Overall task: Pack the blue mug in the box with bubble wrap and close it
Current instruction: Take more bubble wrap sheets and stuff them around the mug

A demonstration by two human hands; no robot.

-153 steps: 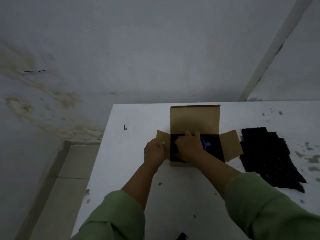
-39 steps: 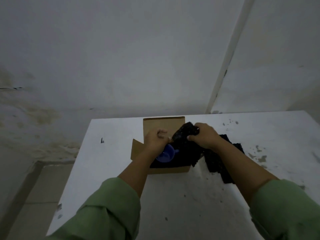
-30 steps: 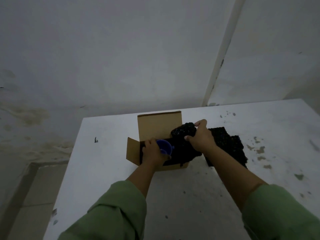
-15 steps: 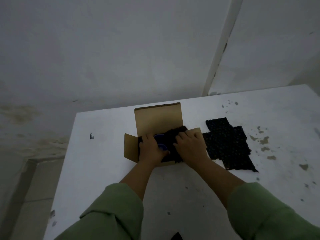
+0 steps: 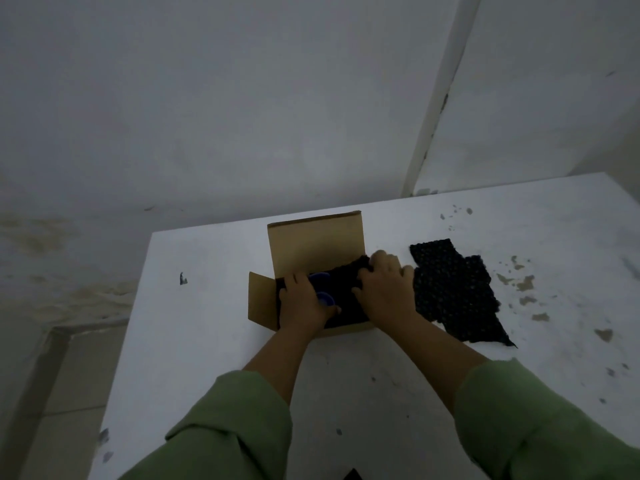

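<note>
Centrally, on a white table (image 5: 207, 341): an open cardboard box (image 5: 263, 303), rear flap (image 5: 315, 244) upright, left side flap (image 5: 260, 301) splayed outward, near wall only partly visible between the two wrists. Inside the box: black bubble wrap (image 5: 346, 282) lining or filling most of the opening, and a blue mug (image 5: 320, 280), visible only as two small blue patches beside the left hand's fingers; orientation impossible to tell. Left hand (image 5: 301, 304) reaching down into the left half of the box, fingers curled around the mug, so seemingly gripping it, though the contact itself mostly hidden. Right hand (image 5: 388, 289) laid over the right half of the box, fingers bent and pressing on the wrap at the right rim; whether pinching or merely pressing, cannot tell. Just right of the box, in the right middle of the frame: a second, loose sheet of black bubble wrap (image 5: 453, 296) flat on the table, its edge beside the right hand. Lower frame: both forearms in green sleeves (image 5: 239, 431). Behind the table: pale, stained wall (image 5: 173, 116).
</note>
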